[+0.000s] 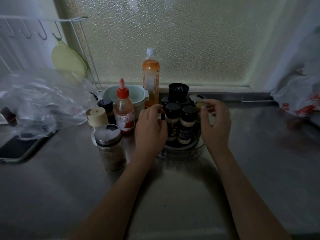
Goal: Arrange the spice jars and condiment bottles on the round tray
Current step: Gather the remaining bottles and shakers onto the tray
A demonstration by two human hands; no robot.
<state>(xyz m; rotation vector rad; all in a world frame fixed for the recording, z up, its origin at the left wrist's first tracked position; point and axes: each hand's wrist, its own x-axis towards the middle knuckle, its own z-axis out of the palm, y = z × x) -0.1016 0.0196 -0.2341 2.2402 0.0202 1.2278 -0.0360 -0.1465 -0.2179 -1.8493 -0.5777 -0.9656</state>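
Observation:
A clear round tray [180, 150] sits on the steel counter and holds several jars. Two black-capped spice jars [180, 125] stand at its front, with a black grinder [178, 91] and a silver-lidded jar [196, 97] behind them. My left hand [150, 129] is at the tray's left side, its fingers curled around a small jar that it mostly hides. My right hand [215, 123] pinches a yellow-lidded jar [199, 105] at the tray's right. Off the tray to the left stand a steel-lidded glass jar [110, 148], a beige-capped bottle [97, 116], a dark-capped jar [106, 106], a red-capped bottle [124, 113] and a tall orange bottle [150, 78].
A crumpled clear plastic bag [39, 103] and a phone [19, 148] lie at the left. A pale bowl [138, 97] stands behind the bottles, below a wire rack [78, 40]. A white and red bag [301, 101] sits at the right, and a frosted window is behind.

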